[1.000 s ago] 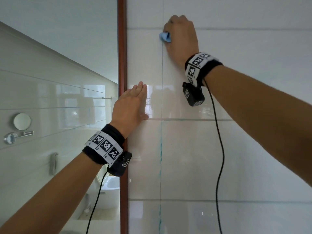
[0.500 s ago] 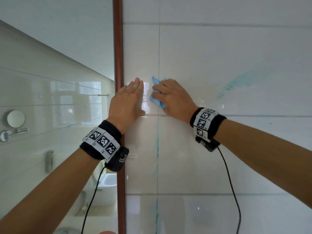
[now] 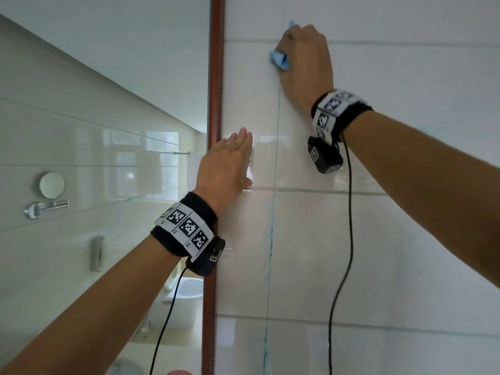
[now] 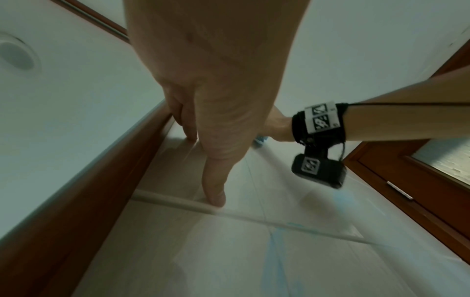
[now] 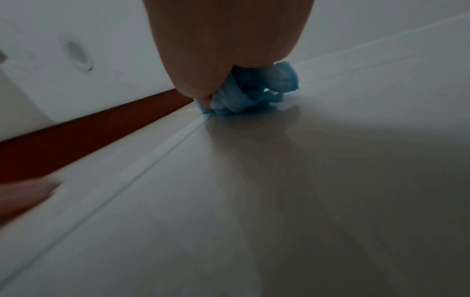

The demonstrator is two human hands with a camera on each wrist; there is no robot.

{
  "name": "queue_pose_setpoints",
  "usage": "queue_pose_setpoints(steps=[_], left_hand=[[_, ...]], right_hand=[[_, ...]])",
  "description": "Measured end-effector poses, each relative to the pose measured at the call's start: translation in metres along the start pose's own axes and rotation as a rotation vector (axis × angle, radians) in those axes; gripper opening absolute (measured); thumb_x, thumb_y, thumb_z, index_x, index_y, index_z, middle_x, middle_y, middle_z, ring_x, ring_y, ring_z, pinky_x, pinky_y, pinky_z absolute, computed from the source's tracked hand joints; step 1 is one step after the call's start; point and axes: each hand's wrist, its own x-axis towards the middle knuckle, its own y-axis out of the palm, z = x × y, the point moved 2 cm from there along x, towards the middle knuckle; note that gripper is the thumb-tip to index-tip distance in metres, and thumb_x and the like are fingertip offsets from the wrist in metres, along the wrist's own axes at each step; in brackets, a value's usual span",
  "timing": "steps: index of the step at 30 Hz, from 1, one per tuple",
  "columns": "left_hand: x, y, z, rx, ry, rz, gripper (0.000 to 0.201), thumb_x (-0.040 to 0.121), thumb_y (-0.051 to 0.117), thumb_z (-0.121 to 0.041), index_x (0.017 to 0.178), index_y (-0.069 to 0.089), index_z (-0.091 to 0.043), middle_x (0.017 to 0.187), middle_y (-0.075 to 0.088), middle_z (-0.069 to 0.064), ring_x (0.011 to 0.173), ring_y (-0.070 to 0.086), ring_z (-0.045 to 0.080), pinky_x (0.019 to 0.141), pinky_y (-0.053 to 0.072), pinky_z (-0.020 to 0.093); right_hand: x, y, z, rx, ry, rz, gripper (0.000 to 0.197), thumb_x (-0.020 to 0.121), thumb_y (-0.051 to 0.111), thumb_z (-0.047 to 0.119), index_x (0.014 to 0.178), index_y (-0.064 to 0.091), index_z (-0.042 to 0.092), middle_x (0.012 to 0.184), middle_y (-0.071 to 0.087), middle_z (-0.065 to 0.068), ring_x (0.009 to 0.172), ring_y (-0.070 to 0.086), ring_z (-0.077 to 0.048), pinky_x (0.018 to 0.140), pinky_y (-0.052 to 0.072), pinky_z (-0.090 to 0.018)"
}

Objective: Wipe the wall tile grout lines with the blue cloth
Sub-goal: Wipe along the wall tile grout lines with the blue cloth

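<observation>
Blue cloth (image 3: 278, 59) sits bunched in the right hand (image 3: 304, 54), whose fingers curl round it and press it against the white tiled wall (image 3: 405, 239) high up, where the vertical grout line (image 3: 278, 117) meets a horizontal one. In the right wrist view the crumpled cloth (image 5: 250, 94) bulges out below the palm (image 5: 223, 40) and touches the tile right on the grout line (image 5: 157, 158). So the right grip is clamped on the cloth.

Lower and to the left, the left hand (image 3: 227, 165) lies flat on the tile with its fingers straight and together, just beside the brown wooden frame (image 3: 215, 104) that edges the wall. The left wrist view shows its fingertips (image 4: 214, 196) touching the tile near a horizontal grout line (image 4: 254, 216); this grip is apart and holds nothing.

Below the left hand, blue-green smears (image 3: 269, 255) run down the vertical grout line. Both wrists wear black bands with printed square markers and small cameras on cables. To the left of the frame, a round mirror (image 3: 52, 185) on a chrome arm hangs on another tiled wall.
</observation>
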Motion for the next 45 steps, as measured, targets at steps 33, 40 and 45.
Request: queue_pose_setpoints(steps=[33,40,45], left_hand=[[-0.088,0.062,-0.020,-0.091,0.041,-0.037,0.084,0.087,0.038,0.009,0.166,0.012,-0.003,0.174,0.011,0.014,0.160,0.016,0.029,0.128,0.022,0.040],[-0.090,0.072,-0.015,0.089,0.085,-0.001,0.080,0.103,0.049,-0.017,0.165,0.002,-0.001,0.174,0.001,0.016,0.162,0.008,0.028,0.130,0.020,0.040],[-0.088,0.070,-0.016,0.105,0.068,0.007,0.088,0.101,0.058,-0.028,0.165,0.004,-0.001,0.174,0.004,0.016,0.161,0.011,0.028,0.129,0.022,0.040]], right_hand=[[-0.311,-0.030,0.108,0.108,-0.333,0.385,0.025,0.084,0.056,0.001,0.103,0.070,0.007,0.109,0.066,-0.008,0.102,0.059,-0.032,0.099,0.041,-0.043],[-0.318,-0.051,0.109,0.251,-0.233,0.360,0.033,0.080,0.064,-0.005,0.108,0.073,0.008,0.118,0.068,-0.010,0.109,0.060,-0.032,0.108,0.042,-0.046],[-0.242,-0.050,0.085,0.231,0.172,0.259,0.058,0.073,0.074,-0.008,0.130,0.064,0.002,0.146,0.057,-0.016,0.126,0.058,-0.037,0.110,0.045,-0.045]])
